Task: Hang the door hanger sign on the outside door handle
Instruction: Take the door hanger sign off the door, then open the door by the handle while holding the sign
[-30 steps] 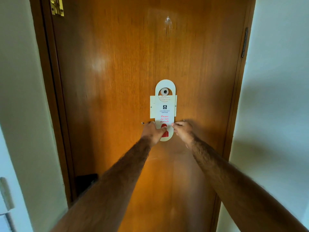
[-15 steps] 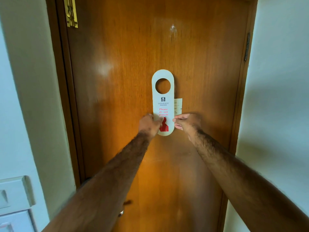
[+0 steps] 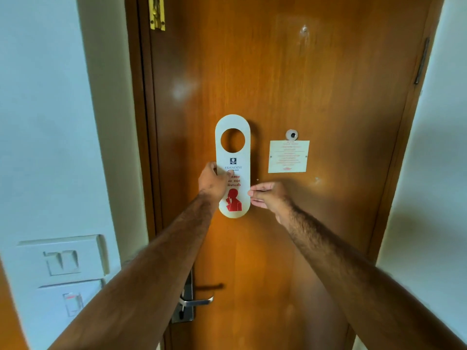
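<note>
White oblong plastic door hanger sign (image 3: 232, 165), shifted off the peephole, is pinched by left hand (image 3: 213, 180) and right hand (image 3: 268, 197), silver lever handle (image 3: 195, 301) well below fingers

Both hands (image 3: 213, 179) (image 3: 267, 197) hold sign (image 3: 233, 170) against door (image 3: 316, 84).

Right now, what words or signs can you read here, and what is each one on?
"PRESIDENT": on the sign, under a small dark logo; the first letters are hazy.
"...ease ...o not disturb": red, on the sign; the left hand hides the line starts.
Small line under "PRESIDENT": too blurred.
Notice on the door: red lines, too small to read.
Brass plate: unreadable.
</note>
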